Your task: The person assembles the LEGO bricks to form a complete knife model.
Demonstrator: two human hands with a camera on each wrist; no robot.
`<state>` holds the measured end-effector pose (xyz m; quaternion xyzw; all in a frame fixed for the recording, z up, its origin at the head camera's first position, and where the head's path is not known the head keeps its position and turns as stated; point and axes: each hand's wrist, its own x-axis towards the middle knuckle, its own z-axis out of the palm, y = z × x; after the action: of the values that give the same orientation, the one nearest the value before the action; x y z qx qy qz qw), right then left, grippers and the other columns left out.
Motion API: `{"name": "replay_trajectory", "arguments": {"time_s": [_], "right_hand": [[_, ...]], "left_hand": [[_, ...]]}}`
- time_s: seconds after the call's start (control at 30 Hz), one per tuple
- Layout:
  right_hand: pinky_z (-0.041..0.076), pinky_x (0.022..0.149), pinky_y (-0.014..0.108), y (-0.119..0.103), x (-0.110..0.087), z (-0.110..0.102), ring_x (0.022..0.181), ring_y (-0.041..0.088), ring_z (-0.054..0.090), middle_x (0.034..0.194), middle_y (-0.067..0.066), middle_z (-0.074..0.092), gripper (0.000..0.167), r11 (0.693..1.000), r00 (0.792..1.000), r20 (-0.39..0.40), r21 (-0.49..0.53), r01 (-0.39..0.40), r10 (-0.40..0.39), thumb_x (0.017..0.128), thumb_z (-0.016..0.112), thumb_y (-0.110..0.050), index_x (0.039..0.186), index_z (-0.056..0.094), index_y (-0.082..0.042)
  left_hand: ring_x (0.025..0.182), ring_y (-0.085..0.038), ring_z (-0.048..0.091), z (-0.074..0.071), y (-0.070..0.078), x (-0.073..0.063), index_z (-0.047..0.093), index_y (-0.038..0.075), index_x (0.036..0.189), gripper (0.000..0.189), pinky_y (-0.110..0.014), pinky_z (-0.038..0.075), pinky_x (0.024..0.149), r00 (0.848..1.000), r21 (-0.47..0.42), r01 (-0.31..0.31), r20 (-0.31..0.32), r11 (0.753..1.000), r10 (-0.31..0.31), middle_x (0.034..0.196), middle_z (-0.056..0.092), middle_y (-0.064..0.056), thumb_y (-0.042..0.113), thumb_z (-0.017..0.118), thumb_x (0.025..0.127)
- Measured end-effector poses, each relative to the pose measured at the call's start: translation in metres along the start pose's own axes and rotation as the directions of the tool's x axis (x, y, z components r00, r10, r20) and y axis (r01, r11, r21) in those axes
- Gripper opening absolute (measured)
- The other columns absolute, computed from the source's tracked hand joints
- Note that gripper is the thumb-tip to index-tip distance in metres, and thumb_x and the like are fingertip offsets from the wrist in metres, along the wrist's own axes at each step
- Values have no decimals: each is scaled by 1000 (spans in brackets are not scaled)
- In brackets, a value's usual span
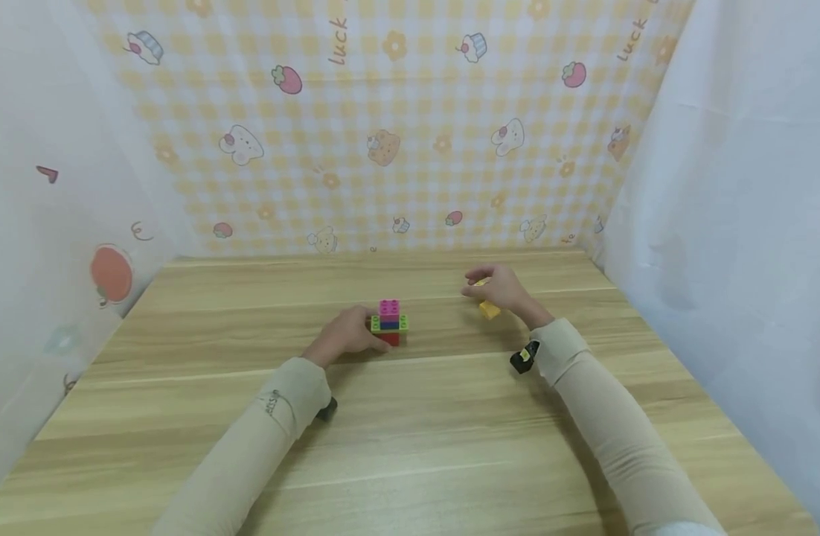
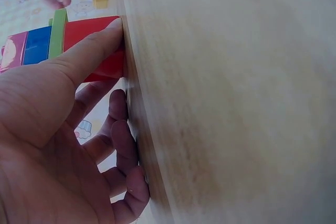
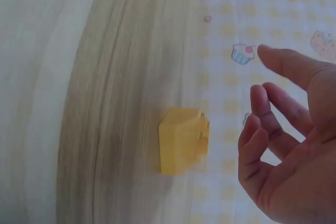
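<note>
Block stack [image 1: 389, 324] stands upright near the middle of the table, between your two hands and closer to the left one. Biggest down: wood-grain table [image 1: 437, 439], then yellow-checked backdrop [image 1: 443, 112] along its far edge, printed with cupcakes, strawberries and flowers. You're in beige sleeves [image 1: 229, 454], both arms reaching forward over the wood.

Left hand [image 1: 348, 330] is at the stack's left side — you're pinching the red base brick [image 2: 94, 69], thumb across its near face, index finger mostly hidden behind. Your other left fingers curve loosely by the table surface.

Right hand [image 1: 507, 289] is well apart from the stack, grip spread: thumb clear of the loosely bent fingers.

Stack order, bottom up: red base brick, light-green plate [image 1: 375, 323] sticking out both sides, blue brick [image 1: 389, 325], pink brick [image 1: 389, 311] with studs up.

Yellow brick [image 3: 181, 141] sits on the wood just beside your right hand, not touching it. Second yellow piece [image 1: 481, 283] shows past those fingers — mostly covered, can't tell its shape.
</note>
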<state>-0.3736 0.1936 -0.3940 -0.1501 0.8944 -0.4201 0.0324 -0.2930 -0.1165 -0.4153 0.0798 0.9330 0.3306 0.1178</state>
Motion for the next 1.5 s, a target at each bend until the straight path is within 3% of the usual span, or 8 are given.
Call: {"name": "replay_trajectory", "arguments": {"time_s": [0.13, 0.27, 0.47, 0.87, 1.13, 1.33, 1.5], "right_hand": [[49, 95, 45, 7, 4, -7, 119, 35, 55, 122, 19, 65, 46, 998, 999, -16, -41, -51, 51, 89, 75, -19, 127, 62, 4], [51, 93, 45, 14, 7, -13, 119, 36, 56, 128, 20, 62, 50, 996, 996, -19, -38, -84, 83, 89, 75, -19, 130, 59, 4], [47, 99, 49, 23, 8, -16, 119, 39, 54, 127, 23, 61, 50, 995, 997, -7, -64, -81, 81, 87, 75, -17, 129, 58, 7], [48, 97, 48, 33, 10, -18, 120, 40, 53, 130, 22, 59, 54, 987, 991, 13, -85, -133, 135, 85, 78, -18, 130, 57, 4], [53, 87, 37, 38, 12, -14, 112, 35, 57, 130, 24, 58, 55, 980, 983, 40, -95, -177, 181, 85, 78, -18, 130, 57, 6], [53, 76, 28, 38, 14, -11, 103, 31, 61, 125, 25, 61, 50, 980, 985, 32, -117, -163, 167, 86, 77, -18, 127, 61, 6], [53, 74, 26, 37, 16, -10, 100, 28, 62, 123, 23, 62, 47, 978, 986, 33, -137, -157, 163, 86, 77, -18, 125, 63, 5]], "left_hand": [[114, -26, 60, 0, 0, 0, 65, 14, 128, 58, -51, 40, 105, 1000, 6, 6, -4, 1000, -6, 119, 69, -6, 29, 87, 76], [113, -26, 60, 0, -1, 1, 65, 14, 128, 59, -51, 41, 105, 1000, 6, 9, -4, 1000, -9, 119, 69, -6, 29, 87, 76], [120, -29, 57, 0, 1, 1, 62, 13, 132, 63, -52, 38, 108, 1000, -2, 26, -1, 1000, -26, 126, 66, -8, 29, 87, 76], [119, -28, 58, 1, -1, 2, 63, 15, 131, 62, -51, 38, 107, 1000, -3, 20, 4, 1000, -19, 125, 67, -7, 29, 88, 76], [118, -28, 58, 1, -1, 5, 63, 16, 131, 63, -51, 39, 107, 999, 4, 36, 14, 999, -36, 124, 67, -6, 30, 88, 75], [120, -29, 56, 0, 0, 4, 62, 14, 132, 65, -52, 39, 106, 999, 15, 35, 5, 999, -35, 127, 65, -8, 31, 88, 75], [119, -28, 56, 0, -1, 4, 62, 14, 133, 67, -50, 40, 106, 999, 27, 47, 0, 999, -47, 128, 64, -8, 32, 88, 74]]}}
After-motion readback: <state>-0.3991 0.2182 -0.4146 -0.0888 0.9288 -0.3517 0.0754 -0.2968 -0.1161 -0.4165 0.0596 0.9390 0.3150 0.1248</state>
